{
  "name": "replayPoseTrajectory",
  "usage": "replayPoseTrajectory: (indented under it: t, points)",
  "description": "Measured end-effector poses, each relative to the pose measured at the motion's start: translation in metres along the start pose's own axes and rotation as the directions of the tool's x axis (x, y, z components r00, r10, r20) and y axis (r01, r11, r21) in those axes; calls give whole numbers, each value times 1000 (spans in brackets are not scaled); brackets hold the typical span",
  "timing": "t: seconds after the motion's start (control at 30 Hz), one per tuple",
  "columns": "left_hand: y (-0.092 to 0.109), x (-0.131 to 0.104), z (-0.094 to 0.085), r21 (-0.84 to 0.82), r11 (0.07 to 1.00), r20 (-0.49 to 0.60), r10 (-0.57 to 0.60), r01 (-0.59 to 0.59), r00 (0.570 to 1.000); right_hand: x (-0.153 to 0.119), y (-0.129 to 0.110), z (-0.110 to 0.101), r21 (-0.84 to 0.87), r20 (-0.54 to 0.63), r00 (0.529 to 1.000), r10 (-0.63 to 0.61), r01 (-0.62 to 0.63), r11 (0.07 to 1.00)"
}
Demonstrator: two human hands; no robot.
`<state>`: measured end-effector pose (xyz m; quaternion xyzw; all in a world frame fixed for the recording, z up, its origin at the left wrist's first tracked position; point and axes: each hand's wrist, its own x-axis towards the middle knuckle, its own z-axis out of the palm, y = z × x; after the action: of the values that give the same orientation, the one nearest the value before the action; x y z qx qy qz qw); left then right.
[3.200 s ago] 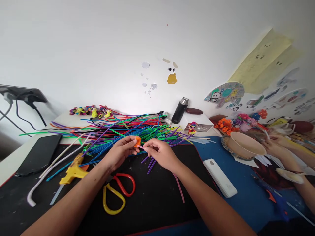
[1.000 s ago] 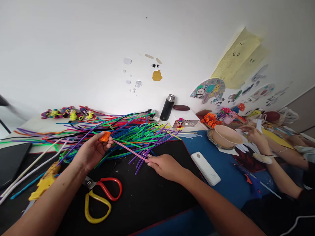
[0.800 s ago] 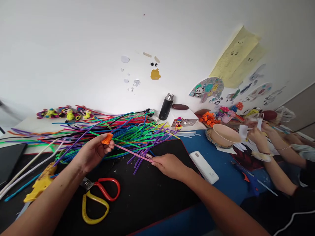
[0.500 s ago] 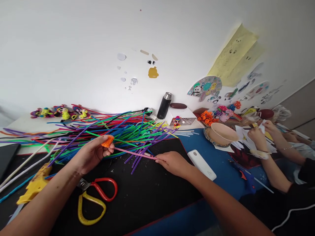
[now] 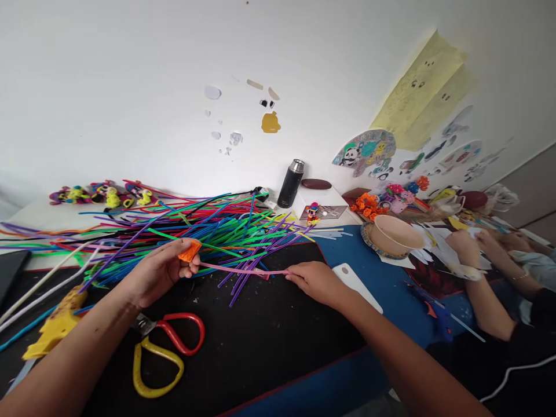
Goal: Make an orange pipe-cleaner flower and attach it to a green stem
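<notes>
With L hand (image 5: pixel 156 271) fingers clamped on orange pc (image 5: pixel 189 251), ctr-left of frame, & R hand (image 5: pixel 317 281) fingers pinching pink stem (image 5: pixel 243 270) nr ctr, you'd best pull lightly, w/o kinking it.

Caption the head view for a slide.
Left hand holds an orange piece; right hand grips a pink stem beside it.

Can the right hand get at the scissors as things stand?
Probably yes: the scissors have both handles uncovered on the black mat, though the left forearm hides the blade tips. The right hand must likely release the pink pipe cleaner first.
</notes>
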<state>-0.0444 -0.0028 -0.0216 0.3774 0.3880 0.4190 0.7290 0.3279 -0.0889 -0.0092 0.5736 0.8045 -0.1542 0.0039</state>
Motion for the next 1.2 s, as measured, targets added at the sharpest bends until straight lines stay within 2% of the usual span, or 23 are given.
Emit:
replayPoseTrajectory:
  t: [0.23, 0.47, 0.63, 0.8, 0.97, 1.07, 1.2]
  points:
    - [1, 0, -1, -26, 1000, -22, -1, 0, 1000, -2, 24, -15, -157, 51, 992, 119, -110, 981]
    - [-1, 0, 1, -10, 1000, -69, -5, 4, 998, 0, 33, -25, -257, 84, 983, 163, -137, 957]
    - [0, 0, 1, -6, 1000, -80, -1, 0, 997, 6, 32, -28, -283, 90, 982, 167, -136, 949]
    - [1, -2, 5, 60, 998, -29, 18, -16, 999, 13, 35, -30, -280, 84, 982, 169, -139, 950]
    - [-1, -4, 8, 65, 998, -22, 19, -18, 1000, 19, 42, -30, -261, 25, 976, 214, -200, 944]
    - [-1, -4, 9, 56, 998, -15, 9, -8, 1000, 20, 39, -30, -239, -5, 979, 204, -199, 950]
    - [0, -6, 11, 67, 998, -6, -3, 4, 1000, 19, 20, -27, -198, -5, 994, 107, -106, 974]
